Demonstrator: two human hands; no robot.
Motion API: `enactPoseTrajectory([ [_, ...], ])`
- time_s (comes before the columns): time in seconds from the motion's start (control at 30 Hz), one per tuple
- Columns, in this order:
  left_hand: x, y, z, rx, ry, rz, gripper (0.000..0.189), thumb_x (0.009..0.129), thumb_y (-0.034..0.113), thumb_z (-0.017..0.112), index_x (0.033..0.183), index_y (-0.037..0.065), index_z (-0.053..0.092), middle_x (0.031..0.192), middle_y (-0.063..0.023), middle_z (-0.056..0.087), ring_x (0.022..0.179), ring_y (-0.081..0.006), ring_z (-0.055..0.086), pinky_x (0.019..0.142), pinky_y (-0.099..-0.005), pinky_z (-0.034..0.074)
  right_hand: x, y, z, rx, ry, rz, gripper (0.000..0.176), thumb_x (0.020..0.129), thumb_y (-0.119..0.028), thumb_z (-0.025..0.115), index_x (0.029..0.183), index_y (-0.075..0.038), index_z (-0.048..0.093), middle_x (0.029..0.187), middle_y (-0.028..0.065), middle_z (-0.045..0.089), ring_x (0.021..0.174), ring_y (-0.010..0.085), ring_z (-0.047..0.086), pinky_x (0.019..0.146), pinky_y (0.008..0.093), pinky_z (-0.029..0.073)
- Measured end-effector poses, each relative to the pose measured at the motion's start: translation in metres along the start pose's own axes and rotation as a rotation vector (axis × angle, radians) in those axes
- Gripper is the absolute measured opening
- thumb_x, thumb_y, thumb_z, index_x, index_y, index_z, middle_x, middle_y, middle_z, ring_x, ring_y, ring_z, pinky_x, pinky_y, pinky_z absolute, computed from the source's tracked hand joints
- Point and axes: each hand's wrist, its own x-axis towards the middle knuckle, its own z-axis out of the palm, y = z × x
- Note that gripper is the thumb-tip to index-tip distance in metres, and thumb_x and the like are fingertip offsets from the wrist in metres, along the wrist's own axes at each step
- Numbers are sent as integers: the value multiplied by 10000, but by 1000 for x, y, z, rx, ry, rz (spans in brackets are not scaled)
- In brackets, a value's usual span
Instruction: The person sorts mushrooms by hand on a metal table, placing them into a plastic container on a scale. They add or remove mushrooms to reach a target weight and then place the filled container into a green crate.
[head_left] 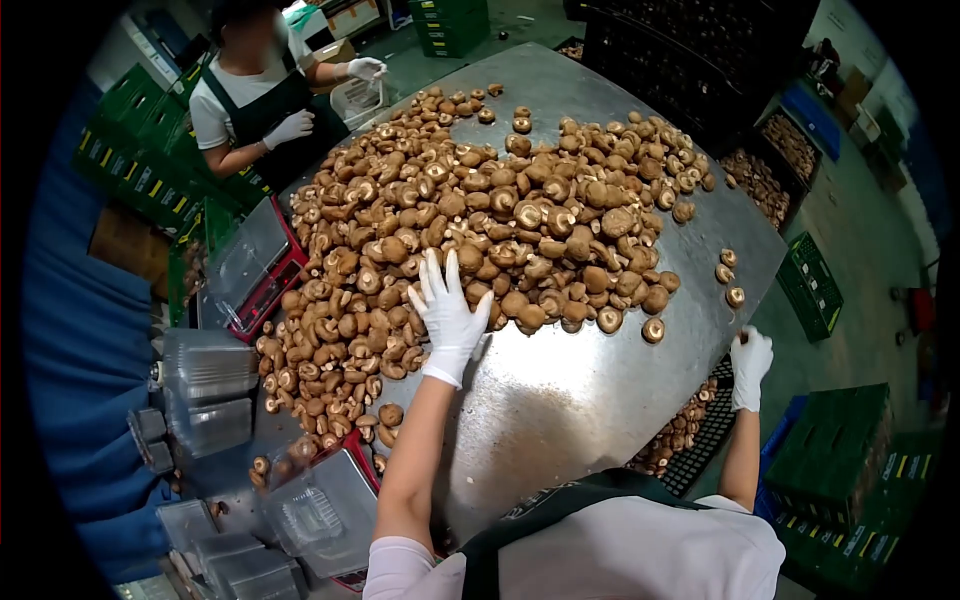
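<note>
A large heap of brown shiitake mushrooms (540, 215) covers much of the metal table (540, 400). My left hand (452, 318), in a white glove, lies at the near edge of the heap with its fingers spread, touching the mushrooms. At the table's right edge, my gloved right hand (751, 368) has its fingers curled closed. A small dark bit shows at its fingertips, too small to name. Below that hand, a black crate (700, 440) holds more mushrooms, partly hidden by the table and my body.
Red scales (285, 265) with clear trays stand along the left edge. Stacks of clear plastic containers (208, 365) are beside them. Across the table, a co-worker (255, 110) in white gloves holds a clear container. Green crates (830, 450) are stacked at right; dark crates (690, 50) stand behind.
</note>
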Motion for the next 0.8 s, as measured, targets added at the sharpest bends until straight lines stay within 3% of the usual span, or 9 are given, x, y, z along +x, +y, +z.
enactPoseTrajectory([
  [0.03, 7, 4, -3, 0, -1, 2, 870, 728, 379, 715, 1424, 87, 283, 1501, -203, 170, 1371, -372, 191, 1068, -605, 142, -9, 9, 1, 0, -1, 2, 199, 744, -175, 660, 925, -95, 678, 840, 118, 643, 814, 307, 598, 772, 416, 482],
  [0.1, 22, 12, -10, 169, 142, 86, 941, 712, 441, 721, 1450, 104, 243, 1520, -198, 114, 1402, -365, 106, 1067, -633, 90, -19, 20, 3, -6, 47, -61, 297, 756, -203, 665, 1024, -76, 659, 1042, 137, 641, 937, 325, 586, 868, 400, 460],
  [0.13, 32, 11, -13, 157, 308, 174, 962, 720, 467, 715, 1465, 118, 217, 1525, -202, 88, 1412, -363, 57, 1071, -632, 56, -19, 16, 4, -5, 43, -56, 297, 756, -203, 665, 1024, -76, 659, 1042, 137, 641, 937, 325, 586, 868, 400, 460],
  [0.2, 55, 12, -30, 155, 567, 251, 954, 738, 476, 702, 1471, 123, 203, 1523, -205, 87, 1414, -365, 50, 1074, -626, 41, -12, -6, 9, 288, -5, -131, 378, 776, -225, 667, 1118, -67, 625, 1213, 146, 581, 1068, 334, 550, 931, 385, 435],
  [0.33, 76, 25, -51, 91, 708, 196, 933, 758, 464, 689, 1473, 135, 188, 1524, -195, 80, 1410, -367, 77, 1087, -615, 36, 9, -91, -2, 634, -7, -235, 418, 810, -275, 662, 1165, -64, 599, 1258, 159, 555, 1169, 313, 513, 992, 381, 400],
  [0.43, 78, 37, -23, 15, 477, 268, 966, 740, 513, 689, 1479, 153, 182, 1534, -171, 60, 1415, -351, 50, 1073, -639, 47, 32, -158, 4, 758, 22, -306, 529, 808, -359, 663, 1229, -59, 552, 1308, 208, 497, 1210, 336, 477, 1017, 383, 378],
  [0.63, 80, 57, 38, 29, -175, 151, 1120, 639, 725, 634, 1489, 202, 125, 1548, -148, -25, 1413, -377, 39, 1053, -666, 35, 68, -256, 32, 768, 14, -407, 769, 786, -493, 649, 1370, -64, 392, 1433, 258, 307, 1278, 392, 378, 1053, 416, 323],
  [0.73, 79, 50, 58, -41, -307, 271, 1085, 639, 750, 608, 1486, 251, 148, 1546, -157, 5, 1386, -425, 135, 1068, -626, 107, 46, -284, 43, 750, -56, -368, 801, 761, -551, 649, 1379, -106, 397, 1449, 251, 269, 1307, 422, 305, 1051, 443, 315],
  [0.8, 78, 50, 58, 27, -328, 351, 988, 656, 704, 629, 1461, 286, 238, 1536, -145, 115, 1301, -427, 299, 1040, -562, 244, 36, -289, 46, 660, 9, -424, 696, 757, -554, 641, 1317, -167, 495, 1452, 190, 305, 1253, 387, 351, 1026, 437, 340],
])
